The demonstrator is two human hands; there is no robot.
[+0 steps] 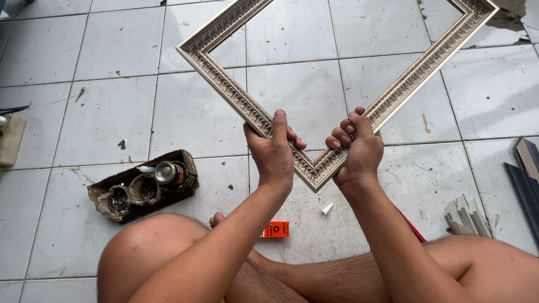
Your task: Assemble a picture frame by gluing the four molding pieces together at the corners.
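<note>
I hold an ornate gold and silver picture frame (224,84) up over the tiled floor, turned like a diamond with one corner pointing down toward me. My left hand (273,147) grips the left moulding just above that lower corner. My right hand (357,148) grips the right moulding on the other side of the same corner. The two hands squeeze the corner joint between them. The frame's top runs out of view.
A dirty wooden block (140,185) with a small tin (167,172) on it lies at left. A small orange box (275,229) and a white cap (327,209) sit near my crossed legs. Cut moulding pieces (463,216) and dark strips (525,174) lie at right.
</note>
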